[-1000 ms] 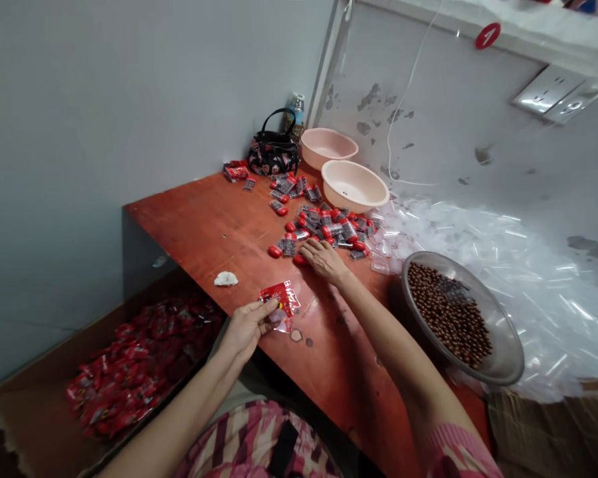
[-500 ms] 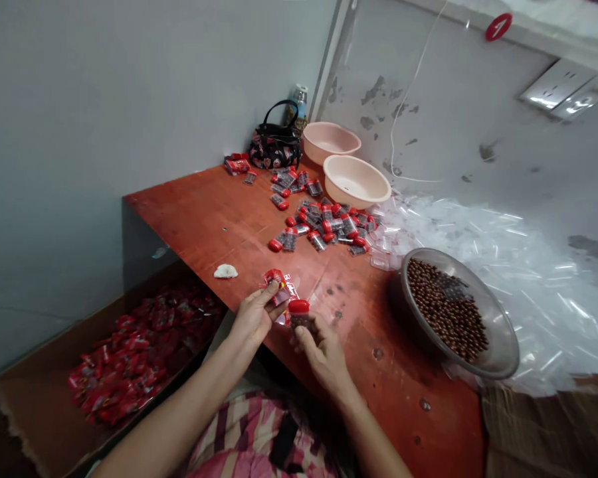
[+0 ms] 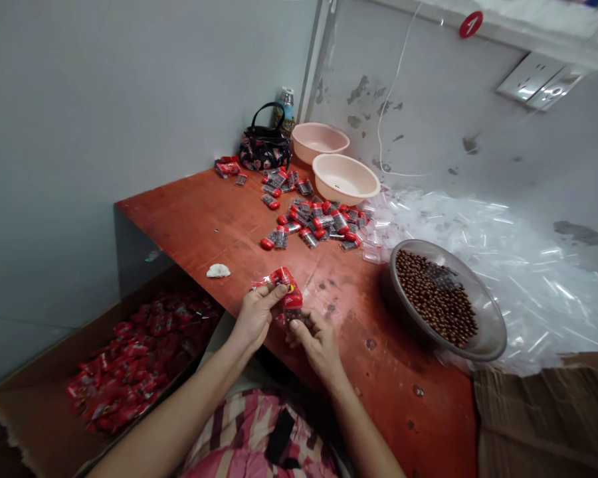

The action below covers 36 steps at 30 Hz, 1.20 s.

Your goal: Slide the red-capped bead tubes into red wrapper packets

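Note:
Above the table's near edge, my left hand (image 3: pixel 256 315) pinches a printed red plastic sleeve (image 3: pixel 282 275) between thumb and fingers. My right hand (image 3: pixel 317 342) is closed round a small clear bottle (image 3: pixel 293 315) of dark brown balls. The sleeve lies over the bottle's top, so the red cap cannot be told apart from it. Beyond the hands lies a heap of similar filled bottles with red caps (image 3: pixel 323 222). A small white lump (image 3: pixel 218 271) rests to the left of my left hand.
On the right of the red table (image 3: pixel 179 206) stands a grey basin (image 3: pixel 496 332) of brown balls, beside a pile of clear empty containers (image 3: pixel 543 279). Two plastic basins (image 3: pixel 346 179) and a black handbag (image 3: pixel 264 151) stand behind. A cardboard box (image 3: pixel 24 398) of red sleeves sits lower left.
My hands have come together: the red sleeve is now over the bottle's top, where the red cap showed bare before. The whole view has shifted slightly.

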Available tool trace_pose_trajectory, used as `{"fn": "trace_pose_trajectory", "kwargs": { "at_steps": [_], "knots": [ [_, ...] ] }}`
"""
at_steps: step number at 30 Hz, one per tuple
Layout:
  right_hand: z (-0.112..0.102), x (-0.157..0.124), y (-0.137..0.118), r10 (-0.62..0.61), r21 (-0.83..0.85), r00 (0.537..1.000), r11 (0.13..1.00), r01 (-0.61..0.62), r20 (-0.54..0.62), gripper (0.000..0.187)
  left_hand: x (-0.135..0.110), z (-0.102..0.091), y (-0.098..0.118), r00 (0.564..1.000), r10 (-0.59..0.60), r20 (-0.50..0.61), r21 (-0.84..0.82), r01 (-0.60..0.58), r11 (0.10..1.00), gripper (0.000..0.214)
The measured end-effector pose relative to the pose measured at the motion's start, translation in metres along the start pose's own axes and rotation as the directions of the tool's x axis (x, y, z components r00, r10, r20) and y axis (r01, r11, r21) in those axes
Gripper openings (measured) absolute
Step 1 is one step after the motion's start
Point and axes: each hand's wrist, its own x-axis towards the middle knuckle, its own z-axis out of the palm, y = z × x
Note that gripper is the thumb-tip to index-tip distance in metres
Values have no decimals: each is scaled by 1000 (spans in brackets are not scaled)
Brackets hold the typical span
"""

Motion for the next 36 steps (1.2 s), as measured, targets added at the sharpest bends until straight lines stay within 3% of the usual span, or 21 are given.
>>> {"fn": "trace_pose_trajectory", "kwargs": {
  "at_steps": [3, 7, 15, 20, 25, 30, 36],
  "knots": [
    [0, -1, 3, -46, -64, 994, 997, 40, -99, 17, -2, 0, 0, 999, 0, 54, 31, -2, 1000, 19],
    [1, -2, 6, -91, -126, 985, 989, 73, -146, 21, -4, -2, -4, 995, -61, 85, 82, 54, 995, 15],
    [1, 2, 10, 98, 249, 995, 964, -93, -10, 18, -4, -6, -3, 963, -179, 203, 231, 131, 964, 19],
    [2, 1, 8, -6, -12, 984, 1000, 4, -181, 17, -3, -5, -7, 986, -118, 119, 252, 85, 964, 14],
    [-1, 6, 8, 121, 198, 991, 974, -109, -50, 18, -8, -4, -8, 976, -141, 168, 300, 86, 950, 20],
    [0, 6, 7, 29, 66, 989, 998, -20, -146, 17, -11, -2, -11, 963, -174, 207, 182, 137, 974, 15],
    [3, 6, 10, 114, 353, 990, 932, -79, -79, 22, -15, -2, -14, 963, -171, 208, 127, 147, 981, 17]
  ]
}}
